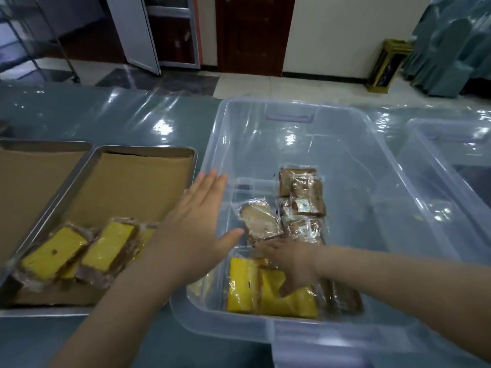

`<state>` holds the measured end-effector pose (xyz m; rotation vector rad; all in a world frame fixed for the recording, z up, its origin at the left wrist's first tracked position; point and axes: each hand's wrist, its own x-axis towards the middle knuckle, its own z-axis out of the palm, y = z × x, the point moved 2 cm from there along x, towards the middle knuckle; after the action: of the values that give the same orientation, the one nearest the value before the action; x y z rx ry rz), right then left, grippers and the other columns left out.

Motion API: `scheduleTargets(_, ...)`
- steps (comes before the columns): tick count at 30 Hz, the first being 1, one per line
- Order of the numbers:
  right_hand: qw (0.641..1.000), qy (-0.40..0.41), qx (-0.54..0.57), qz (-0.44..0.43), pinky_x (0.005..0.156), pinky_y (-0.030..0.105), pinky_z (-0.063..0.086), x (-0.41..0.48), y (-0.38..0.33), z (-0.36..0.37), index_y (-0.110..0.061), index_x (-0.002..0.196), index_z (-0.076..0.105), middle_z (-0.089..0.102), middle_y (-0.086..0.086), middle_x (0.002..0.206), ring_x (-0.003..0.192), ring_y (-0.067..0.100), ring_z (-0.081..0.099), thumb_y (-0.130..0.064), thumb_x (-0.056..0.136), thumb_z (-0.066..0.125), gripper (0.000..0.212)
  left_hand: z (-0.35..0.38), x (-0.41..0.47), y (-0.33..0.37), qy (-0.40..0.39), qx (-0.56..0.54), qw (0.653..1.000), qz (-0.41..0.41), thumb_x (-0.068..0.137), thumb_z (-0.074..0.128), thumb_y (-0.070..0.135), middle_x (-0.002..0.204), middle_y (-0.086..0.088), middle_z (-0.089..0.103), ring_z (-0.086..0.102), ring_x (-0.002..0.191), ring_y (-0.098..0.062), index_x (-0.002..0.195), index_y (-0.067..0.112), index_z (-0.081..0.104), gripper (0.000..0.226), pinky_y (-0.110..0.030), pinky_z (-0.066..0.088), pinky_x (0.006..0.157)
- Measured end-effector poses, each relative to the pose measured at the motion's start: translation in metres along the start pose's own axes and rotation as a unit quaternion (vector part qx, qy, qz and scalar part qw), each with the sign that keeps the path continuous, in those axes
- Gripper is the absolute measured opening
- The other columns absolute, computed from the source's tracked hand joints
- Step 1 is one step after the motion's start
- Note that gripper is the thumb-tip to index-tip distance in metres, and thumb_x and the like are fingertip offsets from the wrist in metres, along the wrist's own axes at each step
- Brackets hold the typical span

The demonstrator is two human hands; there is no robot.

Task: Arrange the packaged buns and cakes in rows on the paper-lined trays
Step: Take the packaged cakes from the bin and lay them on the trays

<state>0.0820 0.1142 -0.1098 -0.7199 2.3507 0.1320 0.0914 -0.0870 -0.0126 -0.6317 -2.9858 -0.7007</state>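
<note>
Glossy teal table cover (79, 115), wrinkled film catching glare. Two shallow metal trays are lying side by side at left, both lined with flat brown paper. The far-left tray (47, 143) is showing paper only. The nearer tray (144, 150) is carrying wrapped yellow cake slabs (53, 254) along its near edge: rectangular, sponge-yellow tops, brown sides, crinkly clear film, leaning against one another.

A clear plastic bin (358, 160) is sitting just right of the trays, with rounded corners and translucent walls. Inside, more yellow slabs (244, 285) are lying at the near wall. A pale wedge-shaped bun (261, 220) in film is lying mid-floor, with a loose pile of brown square cakes (305, 197) just beside it, toward the far wall.

The left hand (196, 229) is hovering flat where tray meets bin, fingers straight and close together, thumb splayed, holding nothing. The right hand (289, 264) is reaching into the bin and lying on the yellow slabs, thumb on the film. It is blurred, so I cannot tell whether its fingers are curling round a pack. A second clear bin (451, 131) is standing at far right.
</note>
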Motion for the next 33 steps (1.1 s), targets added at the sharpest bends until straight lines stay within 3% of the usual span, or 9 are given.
scheduleTargets(4, 0.999, -0.007, 0.051, 0.003, 0.117, 0.045, 0.016, 0.004, -0.005, 0.015, -0.02, 0.151, -0.012, -0.012, 0.002, 0.159, 0.146, 0.026, -0.001, -0.044, 0.076, 0.075, 0.118, -0.002, -0.003, 0.001, 0.0, -0.004, 1.0, -0.013, 0.086, 0.045, 0.052, 0.154, 0.015, -0.014, -0.022, 0.134, 0.005, 0.148, 0.028, -0.01, 0.086, -0.022, -0.005, 0.111)
scheduleTargets(9, 0.999, 0.011, 0.043, 0.028, 0.113, 0.047, 0.021, 0.007, -0.004, 0.018, -0.02, 0.151, -0.01, 0.007, 0.007, 0.159, 0.144, 0.033, 0.011, -0.047, 0.075, 0.074, 0.116, -0.003, -0.005, 0.0, 0.001, -0.008, 1.0, -0.019, 0.087, 0.045, 0.052, 0.155, 0.017, -0.012, -0.018, 0.136, 0.005, 0.148, 0.029, -0.008, 0.084, -0.02, -0.004, 0.109)
scheduleTargets(11, 0.997, 0.012, 0.055, 0.052, 0.113, 0.047, 0.022, 0.009, -0.001, 0.016, -0.017, 0.152, -0.001, 0.012, 0.01, 0.158, 0.142, 0.035, 0.015, -0.049, 0.074, 0.074, 0.113, -0.003, -0.005, 0.001, 0.0, -0.006, 1.0, -0.017, 0.088, 0.046, 0.05, 0.155, 0.016, -0.011, -0.017, 0.135, 0.006, 0.148, 0.028, -0.007, 0.083, -0.019, -0.004, 0.109)
scheduleTargets(15, 0.995, 0.025, 0.069, 0.073, 0.109, 0.048, 0.031, 0.004, 0.002, 0.009, -0.019, 0.139, 0.037, 0.032, 0.008, 0.146, 0.133, 0.032, 0.03, -0.051, 0.069, 0.076, 0.087, -0.003, -0.004, 0.001, 0.0, -0.008, 1.0, -0.014, 0.089, 0.046, 0.048, 0.156, 0.015, -0.009, -0.015, 0.135, 0.005, 0.149, 0.027, -0.004, 0.081, -0.02, -0.003, 0.11)
scheduleTargets(18, 0.988, 0.072, 0.119, 0.062, 0.086, 0.037, 0.045, 0.003, -0.002, -0.005, -0.015, 0.118, 0.048, 0.048, 0.008, 0.122, 0.11, 0.028, 0.048, -0.044, 0.067, 0.081, 0.067, -0.003, -0.004, 0.001, 0.002, -0.008, 1.0, -0.014, 0.09, 0.047, 0.047, 0.156, 0.014, -0.007, -0.012, 0.136, 0.005, 0.149, 0.028, -0.001, 0.079, -0.021, -0.001, 0.111)
scheduleTargets(20, 0.981, 0.104, 0.153, 0.052, 0.069, 0.03, 0.041, 0.001, -0.003, -0.02, -0.013, 0.106, 0.048, 0.055, 0.005, 0.103, 0.089, 0.022, 0.052, -0.035, 0.068, 0.083, 0.056, -0.004, -0.004, 0.0, 0.003, -0.012, 1.0, -0.014, 0.09, 0.048, 0.046, 0.156, 0.015, -0.005, -0.011, 0.137, 0.005, 0.149, 0.029, 0.001, 0.078, -0.022, 0.001, 0.111)
scheduleTargets(24, 0.958, 0.21, 0.183, 0.071, 0.07, 0.033, 0.047, -0.015, 0.008, -0.055, -0.013, 0.115, 0.047, 0.056, 0.0, 0.093, 0.085, 0.022, 0.055, -0.022, 0.073, 0.078, 0.053, -0.005, -0.005, -0.002, 0.004, -0.037, 0.999, -0.019, 0.089, 0.047, 0.046, 0.155, 0.02, -0.003, -0.01, 0.136, 0.007, 0.149, 0.033, 0.004, 0.075, -0.022, 0.003, 0.11)
scheduleTargets(28, 0.921, 0.321, 0.205, 0.082, 0.065, 0.036, 0.047, -0.042, 0.023, -0.084, -0.019, 0.095, 0.044, 0.054, -0.004, 0.08, 0.079, 0.022, 0.056, -0.016, 0.074, 0.069, 0.033, -0.004, -0.004, -0.004, 0.004, -0.059, 0.998, -0.022, 0.09, 0.049, 0.044, 0.154, 0.021, -0.001, -0.009, 0.134, 0.009, 0.149, 0.034, 0.005, 0.074, -0.022, 0.004, 0.109)
scheduleTargets(33, 0.86, 0.41, 0.288, 0.099, 0.057, 0.024, 0.042, -0.079, 0.024, -0.103, -0.014, 0.096, 0.051, 0.06, -0.004, 0.083, 0.076, 0.016, 0.057, -0.02, 0.072, 0.079, 0.037, -0.005, -0.006, -0.005, 0.037, -0.135, 0.99, -0.027, 0.09, 0.053, 0.04, 0.154, 0.018, 0.011, 0.005, 0.135, 0.007, 0.148, 0.036, 0.013, 0.071, -0.021, 0.011, 0.109)
